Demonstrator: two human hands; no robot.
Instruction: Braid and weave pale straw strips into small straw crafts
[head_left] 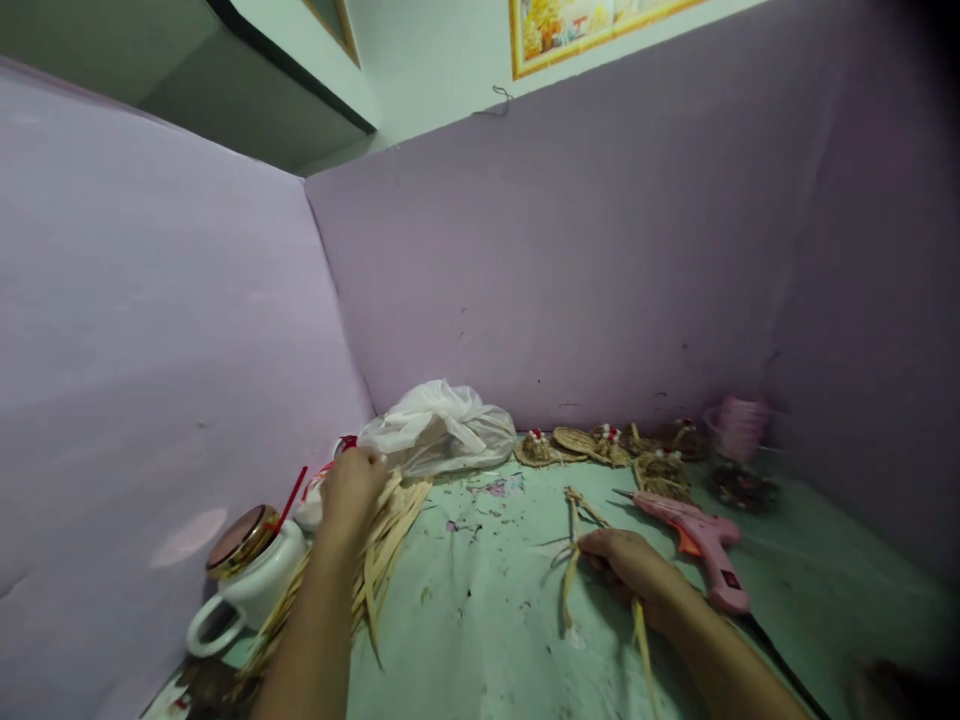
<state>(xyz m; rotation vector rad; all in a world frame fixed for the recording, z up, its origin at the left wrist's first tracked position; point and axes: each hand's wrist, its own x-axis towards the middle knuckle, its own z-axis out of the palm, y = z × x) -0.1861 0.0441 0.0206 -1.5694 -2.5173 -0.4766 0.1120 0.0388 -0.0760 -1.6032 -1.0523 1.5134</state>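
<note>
My left hand (351, 497) reaches forward onto a pile of flat dried straw strips (390, 540) at the table's left side, its fingers curled down over the top of the pile. My right hand (628, 562) rests on the green table (480, 620), closed on a small braided straw piece (574, 555) whose loose ends trail toward me. A pink glue gun (697, 540) lies just right of that hand.
A white mug with a gold lid (247, 575) stands at the near left. A crumpled clear plastic bag (439, 425) sits at the back. Several small woven straw figures (600, 445) line the back wall, beside a pink cup (739, 428). Purple partition walls enclose the table.
</note>
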